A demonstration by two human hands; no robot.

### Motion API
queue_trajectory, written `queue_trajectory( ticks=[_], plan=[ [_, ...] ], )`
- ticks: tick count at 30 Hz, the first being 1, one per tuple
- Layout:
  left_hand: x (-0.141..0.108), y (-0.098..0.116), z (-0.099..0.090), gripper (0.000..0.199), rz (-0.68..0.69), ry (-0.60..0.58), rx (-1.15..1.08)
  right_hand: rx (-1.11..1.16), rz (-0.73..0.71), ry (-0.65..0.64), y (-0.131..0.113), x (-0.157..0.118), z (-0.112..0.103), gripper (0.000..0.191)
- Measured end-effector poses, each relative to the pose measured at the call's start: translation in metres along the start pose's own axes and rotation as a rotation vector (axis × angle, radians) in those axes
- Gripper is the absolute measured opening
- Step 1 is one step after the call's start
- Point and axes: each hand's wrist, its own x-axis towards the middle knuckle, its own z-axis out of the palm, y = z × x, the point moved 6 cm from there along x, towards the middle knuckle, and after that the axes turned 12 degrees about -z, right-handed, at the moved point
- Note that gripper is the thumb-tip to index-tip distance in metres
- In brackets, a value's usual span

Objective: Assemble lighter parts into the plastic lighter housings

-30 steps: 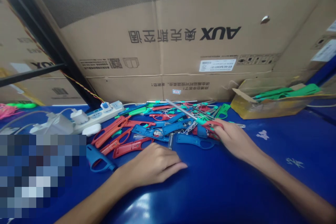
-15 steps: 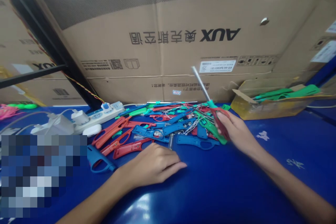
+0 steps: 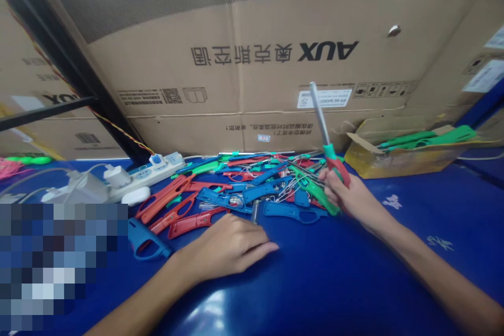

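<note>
My right hand (image 3: 346, 189) is closed round the handle of a red lighter (image 3: 338, 165), whose green collar and long metal tube point up. My left hand (image 3: 236, 247) rests on the blue table, fingers curled together; whether anything is under them is hidden. Just beyond it a short metal cylinder (image 3: 255, 212) lies on the table. Behind both hands spreads a pile of red, blue and green lighter shells, with metal tubes and thin white wires. A blue shell (image 3: 293, 211) lies flat between my hands, at the pile's near edge.
A cardboard box (image 3: 417, 165) with green lighters stands at the back right. White plugs and a power strip (image 3: 145, 173) are at the left, near a black post (image 3: 79, 58). A large cardboard panel (image 3: 252, 21) closes off the back. Pixelation hides the lower left.
My right hand has turned the red lighter more upright, and its tube has swung to the right. My left hand has stayed in place. The view has shifted slightly.
</note>
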Motion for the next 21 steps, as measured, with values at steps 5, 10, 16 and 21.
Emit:
queue_trajectory(
  ticks=[5, 10, 16, 21],
  plan=[
    [-0.0003, -0.0002, 0.0006, 0.041, -0.005, -0.011, -0.001, 0.064, -0.032, -0.15, -0.0072, -0.0025, 0.0059, 0.038],
    [-0.0003, -0.0009, 0.0022, 0.041, -0.018, -0.028, 0.012, 0.301, -0.014, -0.12, -0.0053, -0.0029, 0.0064, 0.046],
    [0.0003, -0.0003, 0.0025, 0.042, -0.021, -0.03, 0.013, 0.374, 0.024, -0.102, -0.0041, -0.0031, 0.0056, 0.041],
    [-0.0001, -0.0013, 0.0029, 0.042, -0.022, -0.033, 0.014, 0.331, -0.014, -0.112, -0.0087, -0.005, 0.0083, 0.032]
  ],
)
